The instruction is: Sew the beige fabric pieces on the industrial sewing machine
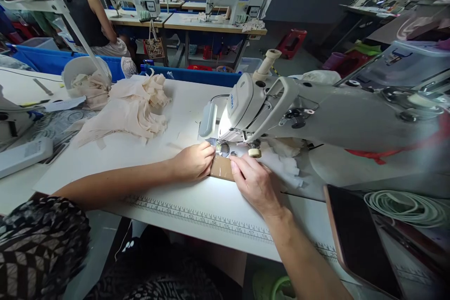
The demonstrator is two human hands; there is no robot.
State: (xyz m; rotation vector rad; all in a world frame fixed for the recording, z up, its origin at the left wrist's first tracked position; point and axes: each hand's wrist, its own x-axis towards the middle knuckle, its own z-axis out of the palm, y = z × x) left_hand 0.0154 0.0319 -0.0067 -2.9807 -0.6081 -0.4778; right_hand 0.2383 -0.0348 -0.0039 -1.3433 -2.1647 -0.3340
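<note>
My left hand (193, 161) rests on the white table (197, 206) with its fingers curled, the tips pressed at the needle plate (222, 148) of the white sewing machine (267, 108). What it pinches there is too small to see. My right hand (255, 182) lies just right of the plate, fingers bent down onto a brown cardboard-like patch (221, 168) and white fabric (286, 164) under the machine head. The two hands are a few centimetres apart on either side of the presser foot.
A heap of beige fabric pieces (130, 108) lies at the left rear, by a white bowl (82, 68) of more pieces. A dark phone (358, 239) and coiled white cord (408, 206) sit at right. A printed ruler (197, 215) runs along the table front. Another person (86, 14) sits at a far machine.
</note>
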